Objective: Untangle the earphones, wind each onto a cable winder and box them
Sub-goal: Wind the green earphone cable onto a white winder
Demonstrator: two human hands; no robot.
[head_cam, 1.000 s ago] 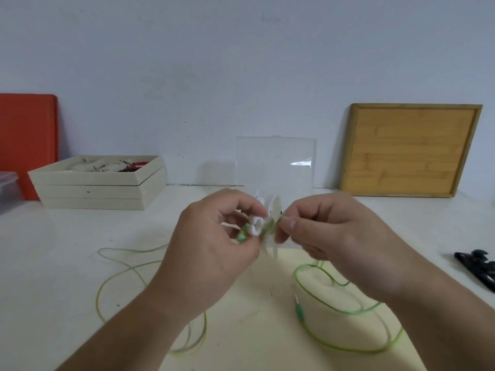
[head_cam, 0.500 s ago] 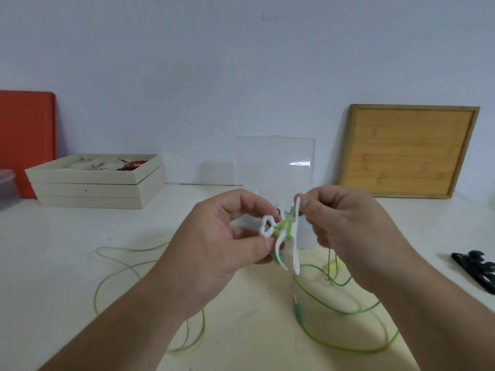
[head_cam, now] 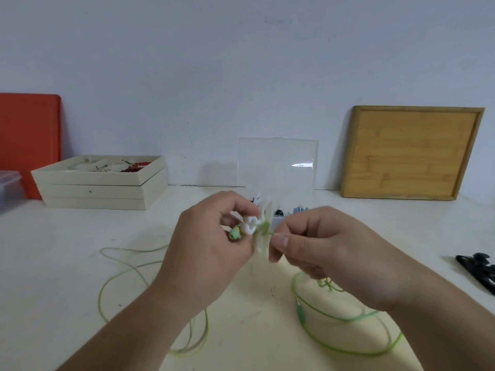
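White plastic forms the cable winder point(head_cam: 261, 238), held above the table point(head_cam: 67, 250) at the centre of the head view, in front of the clear box point(head_cam: 278, 167). The left hand point(head_cam: 209, 253) grips the winder from the left, with its fingers curled round the looped end. A green earbud point(head_cam: 235, 233) sits against those fingers, just beside the loop. The right hand point(head_cam: 329, 253) meets the winder from the right. Its thumb and forefinger are pressed together, pinching the green cable point(head_cam: 359, 318) where it leaves the winder, and its remaining fingers are curled beneath. Green cable is wound on the winder's middle; the number of turns cannot be told. From under the right hand the cable drops to the table and lies in a wide, loose loop, with its green plug point(head_cam: 301, 314) on the surface at the loop's left side. A second, paler cable point(head_cam: 134, 250) lies in loose loops on the table to the left, partly hidden by the left forearm. The clear box stands near the wall with its lid raised; its contents are too small to identify. Along the wall, left to right, are an orange board point(head_cam: 29, 129), a stack of cream trays point(head_cam: 101, 188) and a wooden board point(head_cam: 409, 153). A black object point(head_cam: 479, 271) lies at the table's right edge.
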